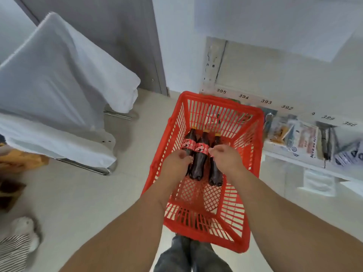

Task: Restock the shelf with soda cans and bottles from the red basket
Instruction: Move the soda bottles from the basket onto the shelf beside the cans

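The left hand covered the lower body of the leftmost cola bottle, and whether its fingers closed round that bottle could not be told. The right hand hid the label of the rightmost cola bottle; its fingertips were out of sight beneath the knuckles. The print on the bottle labels was too blurred to read. Goods on the shelf were smeared and unidentifiable, and the frame's right edge cut them off. The red basket screened items behind its far wall.
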